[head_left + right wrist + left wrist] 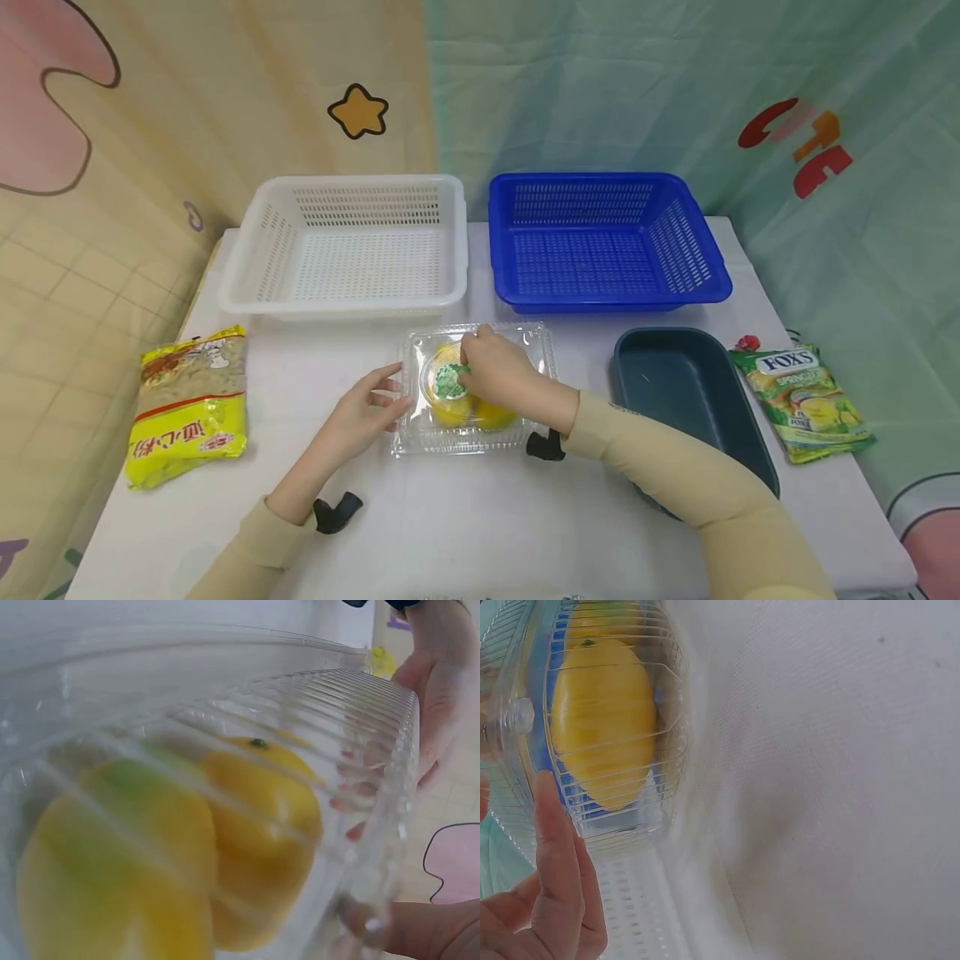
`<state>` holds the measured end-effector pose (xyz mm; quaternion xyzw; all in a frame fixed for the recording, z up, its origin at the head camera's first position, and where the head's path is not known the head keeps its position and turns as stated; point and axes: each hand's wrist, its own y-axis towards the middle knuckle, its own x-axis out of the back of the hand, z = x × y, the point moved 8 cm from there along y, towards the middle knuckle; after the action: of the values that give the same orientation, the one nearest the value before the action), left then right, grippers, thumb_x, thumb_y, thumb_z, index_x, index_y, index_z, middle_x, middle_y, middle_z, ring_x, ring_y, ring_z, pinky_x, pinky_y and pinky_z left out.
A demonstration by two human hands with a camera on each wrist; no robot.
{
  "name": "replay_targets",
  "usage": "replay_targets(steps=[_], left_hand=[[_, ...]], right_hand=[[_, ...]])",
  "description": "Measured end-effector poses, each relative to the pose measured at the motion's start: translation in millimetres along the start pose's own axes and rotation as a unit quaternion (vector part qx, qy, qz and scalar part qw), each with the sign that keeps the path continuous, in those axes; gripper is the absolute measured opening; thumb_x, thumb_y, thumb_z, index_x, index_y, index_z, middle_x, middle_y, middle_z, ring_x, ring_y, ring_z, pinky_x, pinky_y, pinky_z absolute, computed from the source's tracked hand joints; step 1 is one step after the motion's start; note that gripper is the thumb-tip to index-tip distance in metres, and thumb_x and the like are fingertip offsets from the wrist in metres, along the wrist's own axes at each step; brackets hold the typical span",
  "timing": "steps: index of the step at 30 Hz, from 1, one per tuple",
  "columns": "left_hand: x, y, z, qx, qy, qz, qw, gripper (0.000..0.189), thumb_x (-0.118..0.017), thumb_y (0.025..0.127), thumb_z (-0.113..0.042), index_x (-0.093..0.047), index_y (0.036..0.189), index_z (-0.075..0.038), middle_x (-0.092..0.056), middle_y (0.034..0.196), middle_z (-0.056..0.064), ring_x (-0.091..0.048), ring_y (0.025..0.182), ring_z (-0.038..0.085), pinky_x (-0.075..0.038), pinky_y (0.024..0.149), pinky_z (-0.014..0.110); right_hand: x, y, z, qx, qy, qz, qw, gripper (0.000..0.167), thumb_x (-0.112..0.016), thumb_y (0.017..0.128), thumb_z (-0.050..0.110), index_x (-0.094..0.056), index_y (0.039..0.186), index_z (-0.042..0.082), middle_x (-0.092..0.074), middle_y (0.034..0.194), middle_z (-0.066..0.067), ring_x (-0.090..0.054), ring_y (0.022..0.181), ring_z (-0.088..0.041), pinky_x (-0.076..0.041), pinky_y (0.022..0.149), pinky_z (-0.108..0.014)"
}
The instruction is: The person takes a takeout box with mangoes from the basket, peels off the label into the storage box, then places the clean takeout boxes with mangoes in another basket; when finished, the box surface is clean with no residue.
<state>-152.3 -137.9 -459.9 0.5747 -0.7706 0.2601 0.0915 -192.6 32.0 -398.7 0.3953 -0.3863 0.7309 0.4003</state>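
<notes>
A clear plastic clamshell box (450, 442) with a lid stands on the white table, holding yellow mangoes (450, 414). On its lid is a round label with green print (442, 383). My right hand (498, 367) is over the lid, its bent fingers right at the label; whether they pinch anything I cannot tell. Beside the box's left edge is my left hand (367, 408), fingers loosely spread and fingertips close to the plastic wall. The left wrist view has one smooth mango (604, 724) through the ribbed side. Green tinges another mango (120, 862) in the right wrist view.
Behind the box stand a white basket (442, 300) and a blue basket (615, 298). A dark teal tray (667, 383) lies to the right, partly behind the right sleeve. A yellow pasta bag (191, 408) is at the left, a green FOX'S candy bag (806, 404) at the right edge.
</notes>
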Motion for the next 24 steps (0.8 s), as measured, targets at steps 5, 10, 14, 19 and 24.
replay_targets(steps=[5,10,14,19,24], left_hand=[[-0.2,0.5,-0.2,0.0,-0.003,0.0,1.0,0.063,-0.066,0.095,-0.018,-0.036,0.15,-0.004,-0.051,0.129,0.024,-0.064,0.102,0.028,-0.061,0.072,0.028],[-0.2,-0.7,0.6,0.006,-0.009,0.002,0.9999,0.063,-0.065,0.095,-0.016,-0.036,0.15,-0.004,-0.051,0.128,0.024,-0.064,0.102,0.028,-0.061,0.073,0.03],[0.0,-1.1,1.3,0.005,-0.013,0.002,0.9999,0.063,-0.066,0.095,-0.017,-0.037,0.15,-0.005,-0.051,0.128,0.024,-0.064,0.101,0.026,-0.061,0.073,0.031],[-0.6,-1.4,2.1,0.0,-0.017,0.006,0.9998,0.064,-0.066,0.095,-0.019,-0.037,0.15,-0.005,-0.051,0.129,0.023,-0.065,0.098,0.024,-0.061,0.074,0.031],[-0.4,0.7,4.1,0.0,-0.014,0.007,0.9999,0.064,-0.066,0.095,-0.021,-0.037,0.15,-0.007,-0.051,0.13,0.022,-0.065,0.097,0.023,-0.061,0.075,0.031]], right_hand=[[-0.1,2.0,-2.2,-0.008,0.018,-0.008,0.9998,0.016,-0.075,0.086,0.018,-0.064,0.09,0.007,-0.057,0.096,-0.008,-0.055,0.077,-0.017,-0.05,0.063,-0.027],[1.8,-0.4,-7.3,-0.003,0.046,-0.02,0.9987,0.014,-0.075,0.085,0.017,-0.063,0.082,0.011,-0.056,0.088,-0.004,-0.053,0.075,-0.017,-0.046,0.061,-0.026],[9.4,-9.6,-16.7,0.011,0.098,-0.022,0.9948,0.016,-0.075,0.085,0.019,-0.063,0.078,0.013,-0.056,0.08,-0.001,-0.051,0.073,-0.016,-0.042,0.061,-0.024],[31.9,-36.9,-48.4,0.023,0.206,-0.012,0.9783,0.014,-0.073,0.086,0.018,-0.065,0.083,0.008,-0.06,0.079,-0.002,-0.052,0.071,-0.014,-0.047,0.063,-0.024],[55.4,-75.8,-125.8,-0.053,0.271,-0.028,0.9607,0.024,-0.068,0.092,0.025,-0.063,0.097,0.002,-0.06,0.084,-0.004,-0.053,0.071,-0.017,-0.05,0.063,-0.029]])
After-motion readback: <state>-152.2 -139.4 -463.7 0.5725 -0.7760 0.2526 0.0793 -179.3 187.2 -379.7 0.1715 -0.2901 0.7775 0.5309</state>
